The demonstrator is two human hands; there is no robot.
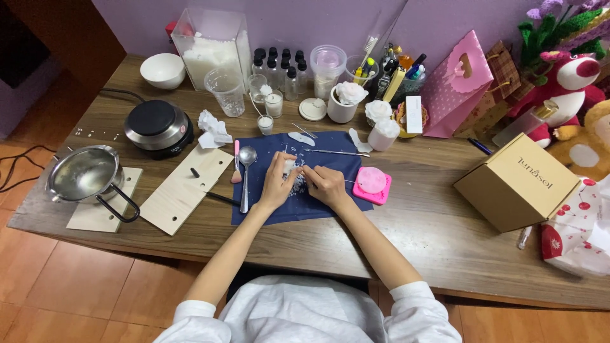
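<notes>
My left hand (pixel 277 183) holds a small white wax piece (pixel 290 166) over a dark blue cloth (pixel 330 149) in the middle of the wooden table. My right hand (pixel 325 184) grips a thin metal tool whose tip meets the wax piece. White crumbs (pixel 296 186) lie on the cloth between my hands. A metal spoon (pixel 246 173) and a pink-handled tool (pixel 237 164) lie just left of my left hand. A pink square mould (pixel 372 184) with a pale round piece in it sits right of my right hand.
A small black hotplate (pixel 158 126), a steel pot (pixel 88 175) on a wooden board and a second board (pixel 185 188) are at left. Cups, dropper bottles, a clear bin of white flakes (pixel 210 51) and white flower candles (pixel 350 95) line the back. A cardboard box (pixel 520 181) stands at right.
</notes>
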